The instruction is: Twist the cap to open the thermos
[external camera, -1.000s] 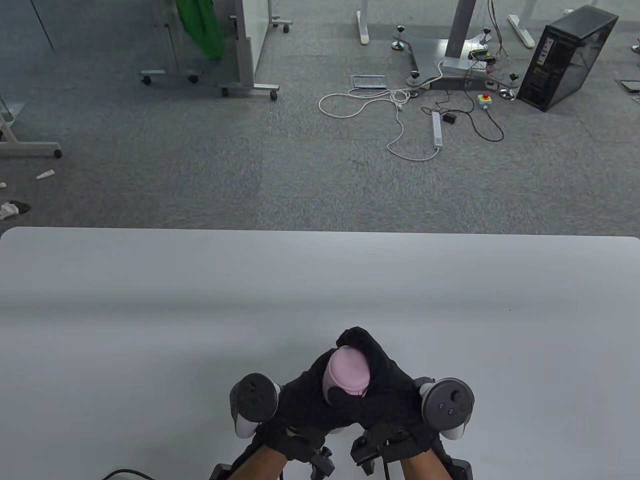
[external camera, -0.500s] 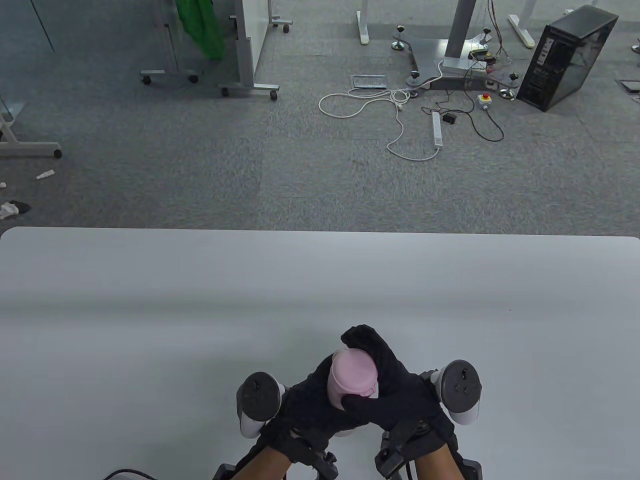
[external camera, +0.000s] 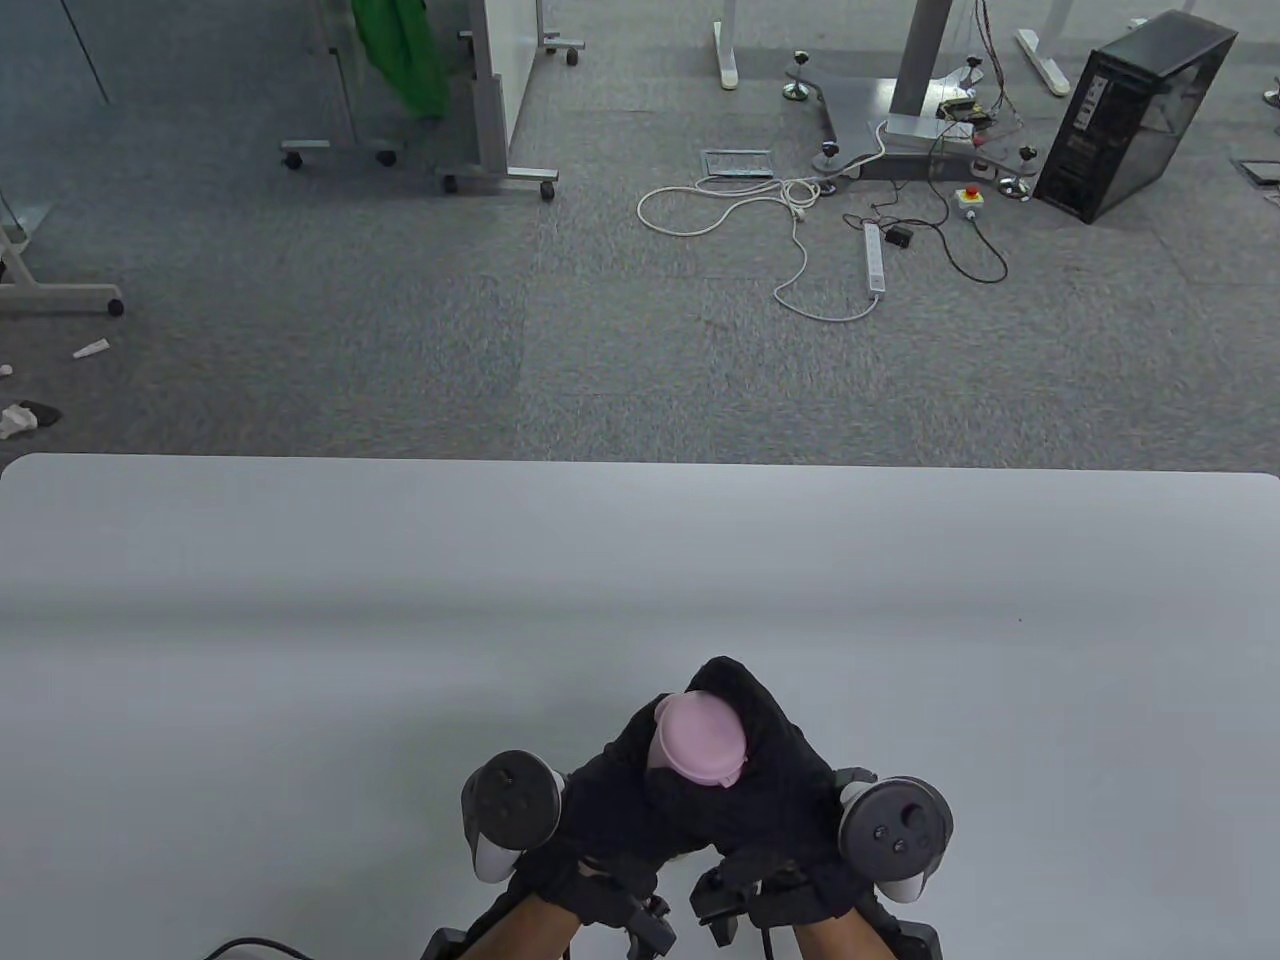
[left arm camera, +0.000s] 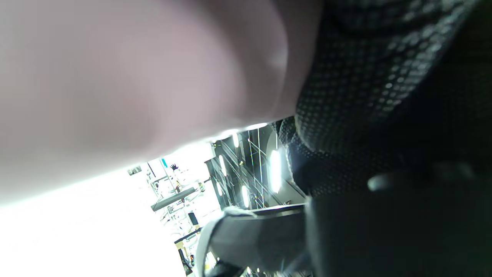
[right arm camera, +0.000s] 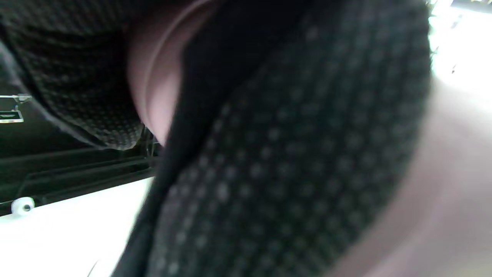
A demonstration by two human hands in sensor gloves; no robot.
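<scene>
From above, the pink thermos (external camera: 690,760) stands near the table's (external camera: 300,620) front edge, the left hand (external camera: 610,800) wrapped round its body and the right hand (external camera: 770,780) clenched round the cap (external camera: 700,738). Both wrist views show glove fabric pressed against pink plastic, so I'd brace the body hard and turn only the cap.

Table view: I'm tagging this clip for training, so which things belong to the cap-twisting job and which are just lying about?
Part of the job:
- pink thermos, cap still on
- left hand, gripping its body
- right hand, wrapped around the cap end

Just lying about:
- white table
- computer tower on the floor
- power strip
- green cloth
</scene>
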